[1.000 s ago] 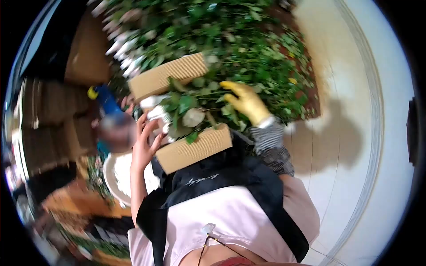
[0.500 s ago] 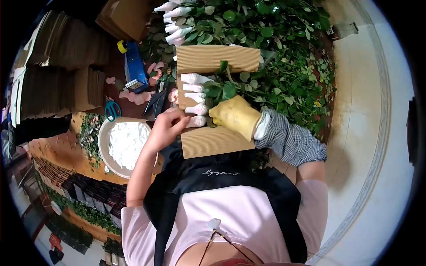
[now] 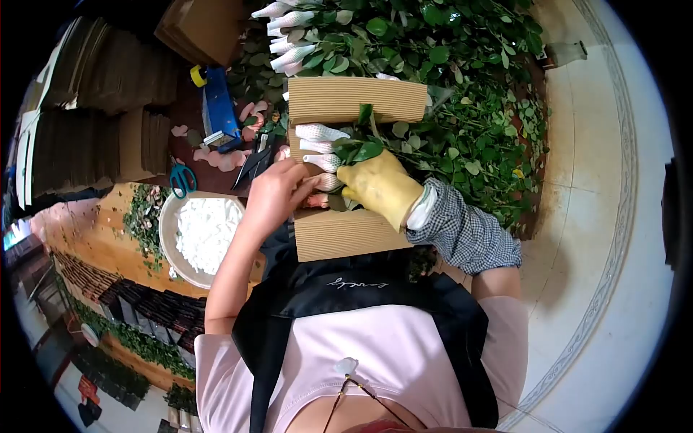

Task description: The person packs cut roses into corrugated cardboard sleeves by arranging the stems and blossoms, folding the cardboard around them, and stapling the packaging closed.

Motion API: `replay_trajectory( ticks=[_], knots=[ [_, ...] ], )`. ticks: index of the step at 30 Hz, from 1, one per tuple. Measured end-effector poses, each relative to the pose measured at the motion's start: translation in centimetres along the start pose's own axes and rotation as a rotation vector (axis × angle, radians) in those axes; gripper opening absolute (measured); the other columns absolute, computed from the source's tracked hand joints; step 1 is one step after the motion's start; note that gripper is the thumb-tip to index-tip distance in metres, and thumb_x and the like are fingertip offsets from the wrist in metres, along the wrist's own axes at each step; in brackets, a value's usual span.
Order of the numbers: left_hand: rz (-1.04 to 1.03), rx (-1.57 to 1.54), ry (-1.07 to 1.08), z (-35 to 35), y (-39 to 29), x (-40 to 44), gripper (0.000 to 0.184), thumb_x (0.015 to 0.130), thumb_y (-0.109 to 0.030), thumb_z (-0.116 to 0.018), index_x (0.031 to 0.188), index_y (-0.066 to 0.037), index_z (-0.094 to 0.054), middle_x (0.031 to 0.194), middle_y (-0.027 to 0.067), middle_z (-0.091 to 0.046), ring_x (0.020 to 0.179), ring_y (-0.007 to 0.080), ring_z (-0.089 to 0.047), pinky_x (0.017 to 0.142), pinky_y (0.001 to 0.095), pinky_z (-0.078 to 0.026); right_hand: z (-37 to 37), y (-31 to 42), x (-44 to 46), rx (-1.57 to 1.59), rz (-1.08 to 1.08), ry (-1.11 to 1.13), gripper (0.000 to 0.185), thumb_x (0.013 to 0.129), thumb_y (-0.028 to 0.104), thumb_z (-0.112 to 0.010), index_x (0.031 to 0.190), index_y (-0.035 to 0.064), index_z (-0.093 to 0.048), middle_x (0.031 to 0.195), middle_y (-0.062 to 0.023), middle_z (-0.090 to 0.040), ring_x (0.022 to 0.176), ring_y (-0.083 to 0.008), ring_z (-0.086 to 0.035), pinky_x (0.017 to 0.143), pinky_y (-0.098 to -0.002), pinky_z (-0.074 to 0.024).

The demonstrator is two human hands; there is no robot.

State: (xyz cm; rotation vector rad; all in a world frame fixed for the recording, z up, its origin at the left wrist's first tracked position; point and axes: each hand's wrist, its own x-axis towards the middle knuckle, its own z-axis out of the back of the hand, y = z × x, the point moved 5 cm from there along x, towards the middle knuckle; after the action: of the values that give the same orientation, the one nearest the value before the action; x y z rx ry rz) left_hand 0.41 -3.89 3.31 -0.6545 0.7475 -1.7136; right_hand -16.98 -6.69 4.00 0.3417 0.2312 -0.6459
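My bare left hand [image 3: 273, 193] is at the left end of the row, its thumb and fingers pinched at a white-netted rose head [image 3: 328, 182]. Just below its fingertips a pinkish-orange bloom [image 3: 316, 200] shows without a net. My right hand [image 3: 381, 189], in a yellow glove, curls round rose stems right behind the heads; the grip itself is partly hidden. Further netted rose heads [image 3: 321, 133] lie above in a row on corrugated cardboard [image 3: 354, 237]. A folded cardboard strip [image 3: 357, 99] crosses the bunch higher up.
Leafy stems [image 3: 469, 137] spread to the right. At left stand a bowl of white nets [image 3: 206, 234], teal scissors [image 3: 182, 178], a blue tape dispenser [image 3: 219, 108], a black tool [image 3: 254, 162] and loose petals [image 3: 224, 159]. Cardboard stacks [image 3: 108, 72] rise beyond; more netted roses [image 3: 292, 58] lie at top.
The lowest head by my left hand was netted white; now a pinkish-orange bloom shows there. My left fingers have moved slightly up and right, and my gloved hand slightly left.
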Motion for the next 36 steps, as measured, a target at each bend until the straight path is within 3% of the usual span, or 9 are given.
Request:
replay_trajectory(
  ticks=[5, 7, 11, 15, 21, 26, 31, 34, 36],
  knots=[
    [0.374, -0.474, -0.475, 3.9, 5.7, -3.4, 0.009, 0.095, -0.001, -0.053, 0.087, 0.002, -0.057, 0.083, 0.0063, -0.057, 0.081, 0.0132, -0.057, 0.07, 0.0302, -0.045, -0.9, -0.2, -0.1, -0.178, 0.027, -0.267, 0.012, 0.084, 0.022, -0.064, 0.088, 0.0112, -0.067, 0.07, -0.0037, -0.068, 0.07, -0.0244, -0.069, 0.063, -0.0412, -0.0493],
    [0.047, -0.241, -0.659, 6.8, 3.7, -2.7, 0.012, 0.097, -0.001, -0.05, 0.086, 0.002, -0.056, 0.088, 0.0081, -0.06, 0.083, 0.0104, -0.057, 0.073, 0.0272, -0.045, 0.6, -1.2, -0.6, 0.185, 0.016, -0.107, 0.015, 0.088, 0.025, -0.064, 0.088, 0.0112, -0.068, 0.072, -0.0106, -0.067, 0.067, -0.029, -0.067, 0.063, -0.046, -0.0509],
    [0.473, -0.378, -0.266, 1.4, 4.4, -1.9, 0.019, 0.098, -0.014, -0.061, 0.085, 0.0, -0.056, 0.072, 0.008, -0.062, 0.068, 0.0188, -0.063, 0.064, 0.0322, -0.05, 4.4, -1.3, -0.8, 0.421, -0.117, -0.167, 0.027, 0.095, 0.035, -0.063, 0.093, 0.0075, -0.064, 0.071, -0.01, -0.068, 0.066, -0.0281, -0.067, 0.065, -0.0427, -0.0534],
    [0.159, 0.089, -0.205, -1.4, 0.4, 1.7, 0.029, 0.091, -0.029, -0.071, 0.087, -0.001, -0.062, 0.08, 0.0191, -0.065, 0.077, 0.0407, -0.063, 0.068, 0.0436, -0.051, 1.2, -1.8, 0.9, 0.047, -0.166, -0.067, 0.026, 0.09, 0.032, -0.066, 0.092, 0.0066, -0.063, 0.067, -0.0121, -0.067, 0.066, -0.0311, -0.067, 0.066, -0.0443, -0.0528],
    [0.289, -0.186, -0.743, 3.1, 4.7, -1.2, 0.009, 0.089, -0.004, -0.061, 0.084, 0.003, -0.065, 0.074, 0.0107, -0.061, 0.069, 0.0194, -0.057, 0.066, 0.0339, -0.048, -0.4, -2.7, 1.1, -0.032, -0.162, -0.09, 0.02, 0.089, 0.028, -0.068, 0.088, 0.0078, -0.063, 0.068, -0.0115, -0.066, 0.063, -0.0306, -0.066, 0.061, -0.0443, -0.0526],
    [0.374, -0.442, -0.238, 3.1, 3.8, -1.3, 0.008, 0.089, -0.006, -0.057, 0.087, 0.002, -0.06, 0.071, 0.0082, -0.055, 0.066, 0.0192, -0.054, 0.066, 0.0323, -0.047, 4.5, -1.8, -1.2, 0.193, -0.036, -0.448, 0.022, 0.092, 0.024, -0.068, 0.107, 0.0083, -0.071, 0.064, -0.0094, -0.065, 0.057, -0.0261, -0.064, 0.055, -0.039, -0.0504],
    [0.348, 0.191, 0.07, -0.9, -0.3, 2.7, 0.029, 0.094, -0.026, -0.063, 0.104, -0.001, -0.053, 0.082, 0.0212, -0.069, 0.077, 0.0424, -0.067, 0.063, 0.0491, -0.053, -0.7, -4.3, 0.4, -0.135, -0.34, -0.28, 0.016, 0.089, 0.016, -0.07, 0.101, 0.0055, -0.072, 0.062, -0.0078, -0.065, 0.055, -0.0268, -0.063, 0.057, -0.0367, -0.0526],
    [0.196, 0.233, -0.195, -1.0, -1.5, 3.4, 0.019, 0.092, -0.022, -0.065, 0.09, -0.004, -0.057, 0.078, 0.0156, -0.069, 0.072, 0.0369, -0.068, 0.06, 0.0472, -0.054, -4.3, -6.2, 1.4, -0.022, -0.265, -0.501, 0.01, 0.084, 0.013, -0.071, 0.087, 0.0042, -0.069, 0.064, -0.0079, -0.064, 0.063, -0.0261, -0.065, 0.06, -0.0349, -0.0543],
    [0.113, 0.164, -0.307, -0.5, -1.6, 3.1, 0.016, 0.09, -0.019, -0.067, 0.086, -0.006, -0.06, 0.079, 0.0142, -0.069, 0.072, 0.0366, -0.068, 0.061, 0.0459, -0.053, -5.5, -8.0, 1.3, 1.098, -0.274, -0.766, 0.015, 0.083, 0.02, -0.072, 0.082, 0.0047, -0.068, 0.064, -0.0088, -0.064, 0.063, -0.0274, -0.065, 0.06, -0.0367, -0.0539]
  ],
)
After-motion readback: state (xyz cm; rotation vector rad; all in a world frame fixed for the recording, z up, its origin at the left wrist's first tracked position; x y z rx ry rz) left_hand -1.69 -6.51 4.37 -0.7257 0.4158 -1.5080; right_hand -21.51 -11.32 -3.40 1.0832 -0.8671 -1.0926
